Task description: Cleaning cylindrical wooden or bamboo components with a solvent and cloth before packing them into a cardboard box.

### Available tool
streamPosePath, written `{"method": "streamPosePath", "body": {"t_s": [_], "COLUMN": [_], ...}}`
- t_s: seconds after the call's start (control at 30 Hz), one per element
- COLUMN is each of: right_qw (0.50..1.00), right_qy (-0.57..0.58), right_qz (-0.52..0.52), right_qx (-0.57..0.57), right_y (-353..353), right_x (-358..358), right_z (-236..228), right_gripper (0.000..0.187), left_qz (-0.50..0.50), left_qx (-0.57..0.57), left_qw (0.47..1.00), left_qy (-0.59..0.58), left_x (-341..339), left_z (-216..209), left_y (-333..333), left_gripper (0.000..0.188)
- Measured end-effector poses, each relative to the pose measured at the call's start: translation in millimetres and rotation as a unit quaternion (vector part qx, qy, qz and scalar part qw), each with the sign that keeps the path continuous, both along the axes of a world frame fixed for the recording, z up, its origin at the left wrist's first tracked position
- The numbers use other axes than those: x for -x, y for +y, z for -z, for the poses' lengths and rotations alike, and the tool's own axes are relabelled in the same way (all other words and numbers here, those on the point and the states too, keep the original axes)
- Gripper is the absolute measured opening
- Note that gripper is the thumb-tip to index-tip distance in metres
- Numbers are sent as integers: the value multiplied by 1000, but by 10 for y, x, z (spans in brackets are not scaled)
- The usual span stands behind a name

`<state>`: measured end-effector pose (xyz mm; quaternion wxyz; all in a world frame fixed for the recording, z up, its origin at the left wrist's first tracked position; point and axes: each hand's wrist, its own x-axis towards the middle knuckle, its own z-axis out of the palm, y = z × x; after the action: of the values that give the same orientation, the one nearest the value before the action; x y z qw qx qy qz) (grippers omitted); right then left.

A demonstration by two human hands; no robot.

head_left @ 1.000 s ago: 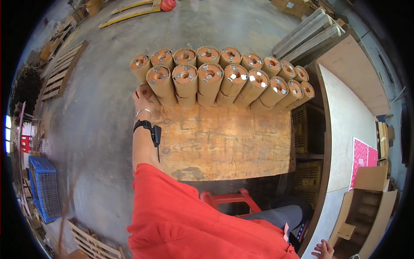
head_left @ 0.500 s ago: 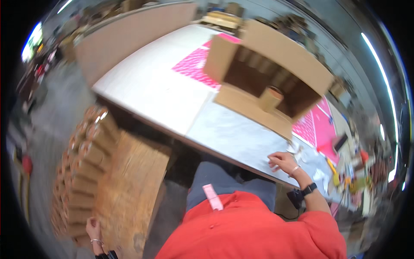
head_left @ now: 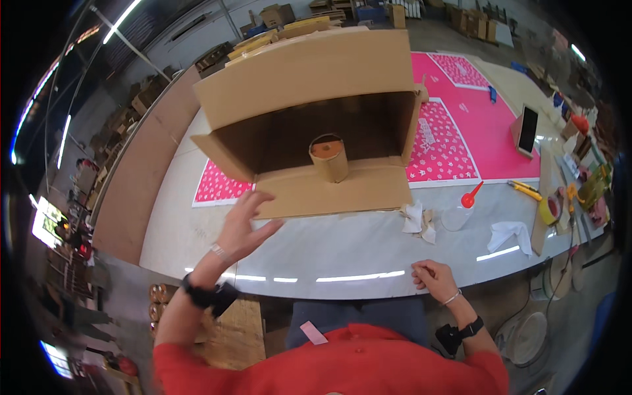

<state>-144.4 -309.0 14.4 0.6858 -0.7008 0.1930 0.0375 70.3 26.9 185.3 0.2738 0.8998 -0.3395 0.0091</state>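
A large cardboard box [head_left: 309, 69] lies on its side on the table [head_left: 342, 250], its opening toward me and flaps spread. A short brown cardboard cylinder [head_left: 334, 168] with an orange-brown end stands upright on the lower flap, just in front of the dark interior. Near that flap's left front corner, my left hand [head_left: 242, 230] is open, fingers and thumb apart and nothing between them. My right hand [head_left: 434, 280] is at the table's front edge, right of the box, fingers curled in with nothing seen in them.
Right of the box are crumpled white scraps [head_left: 415, 220], a clear bottle with a red nozzle [head_left: 464, 207], a white cloth [head_left: 510, 237], a yellow cutter [head_left: 525, 189] and a propped phone [head_left: 525, 131]. Pink printed sheets [head_left: 441, 141] lie underneath. More cylinders [head_left: 158, 303] are stacked at lower left.
My left hand has risen empty from beside the stacked cylinders at lower left to the box's front flap. My right hand stays near the table edge. The view has swung round toward the box.
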Motion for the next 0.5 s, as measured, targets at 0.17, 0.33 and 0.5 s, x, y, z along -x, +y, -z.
{"method": "streamPosePath", "body": {"t_s": [0.17,0.33,0.5], "right_qw": [999,998,998], "right_qy": [-25,-19,-5], "right_qz": [-9,-27,-26], "right_qx": [-37,-51,-54], "right_y": [-48,-79,-75], "right_x": [52,27,17], "right_z": [46,-23,-77], "right_gripper": [19,19,19], "left_qz": [41,-105,-71], "left_qx": [-46,-96,-14], "left_qw": [980,983,995], "left_qy": [-187,-112,-65], "left_x": [-756,-1227,-1227], "left_z": [506,811,924], "left_y": [-1140,-1550,-1407], "left_gripper": [58,79,73]}}
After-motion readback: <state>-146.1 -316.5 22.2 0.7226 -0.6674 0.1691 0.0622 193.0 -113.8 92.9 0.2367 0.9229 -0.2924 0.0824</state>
